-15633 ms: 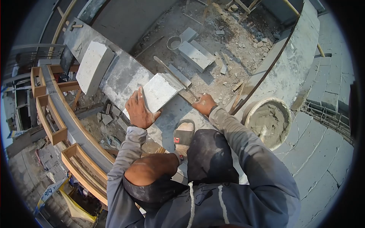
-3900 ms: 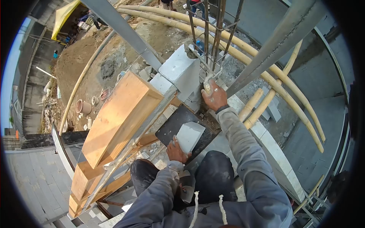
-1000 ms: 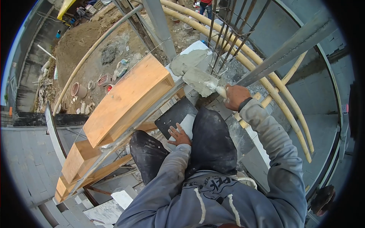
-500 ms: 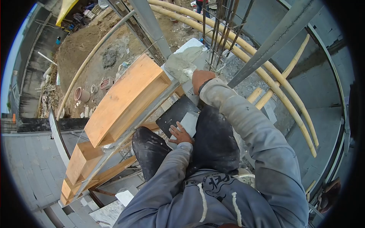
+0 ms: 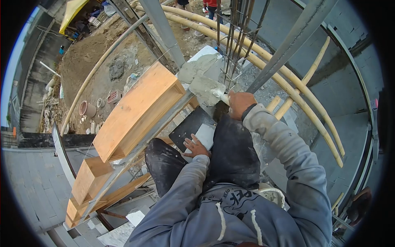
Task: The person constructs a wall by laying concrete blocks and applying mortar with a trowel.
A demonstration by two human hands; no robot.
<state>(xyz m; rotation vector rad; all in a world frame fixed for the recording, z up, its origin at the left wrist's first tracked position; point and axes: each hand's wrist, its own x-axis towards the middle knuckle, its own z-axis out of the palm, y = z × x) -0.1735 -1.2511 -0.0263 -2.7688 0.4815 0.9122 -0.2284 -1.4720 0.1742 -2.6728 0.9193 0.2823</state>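
My right hand (image 5: 240,103) is fisted round the trowel (image 5: 207,89) handle, mortar loaded; left hand (image 5: 196,146), fingers spread, flat on the block piece (image 5: 205,134).

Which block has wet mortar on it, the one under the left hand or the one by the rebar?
The block by the rebar: grey mortar covers its top, where the right hand works a trowel. The small block under the left hand is bare.

The grey hoodie (image 5: 230,214) bears dark printed letters on its chest, seen upside down and partly folded; they cannot be read.
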